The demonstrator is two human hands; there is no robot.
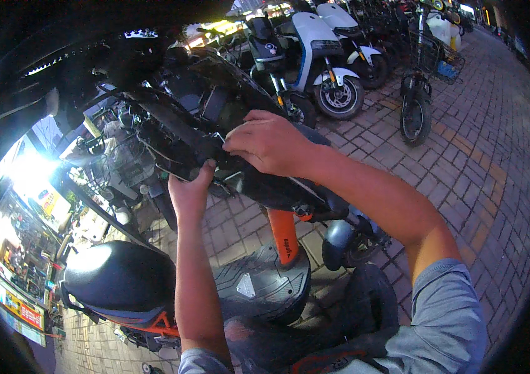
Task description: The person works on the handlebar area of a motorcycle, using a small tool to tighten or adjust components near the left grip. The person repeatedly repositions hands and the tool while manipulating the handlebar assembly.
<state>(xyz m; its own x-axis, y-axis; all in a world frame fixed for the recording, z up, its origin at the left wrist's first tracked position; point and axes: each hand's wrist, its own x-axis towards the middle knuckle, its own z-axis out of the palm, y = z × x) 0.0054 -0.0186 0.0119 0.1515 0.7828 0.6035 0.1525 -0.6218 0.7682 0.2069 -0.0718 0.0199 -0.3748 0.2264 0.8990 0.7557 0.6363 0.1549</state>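
My left hand [191, 184] grips the underside edge of a black assembly [184, 140] at the scooter's front, its thumb on top and other fingers mostly hidden. Right of it, my right hand [265, 142] is closed, fingertips bent onto a small silvery piece at that assembly; I cannot make out what it is. Below are the scooter's orange stem [280, 230], grey ridged footboard [252, 293] and black seat [118, 274].
Parked scooters [333, 75] line the top, one with a wire basket [432, 53]. Another bike's basket [128, 159] stands left. Brick paving [464, 174] runs rightward. A brightly lit storefront [19, 262] is at far left. My legs [365, 299] are near the footboard.
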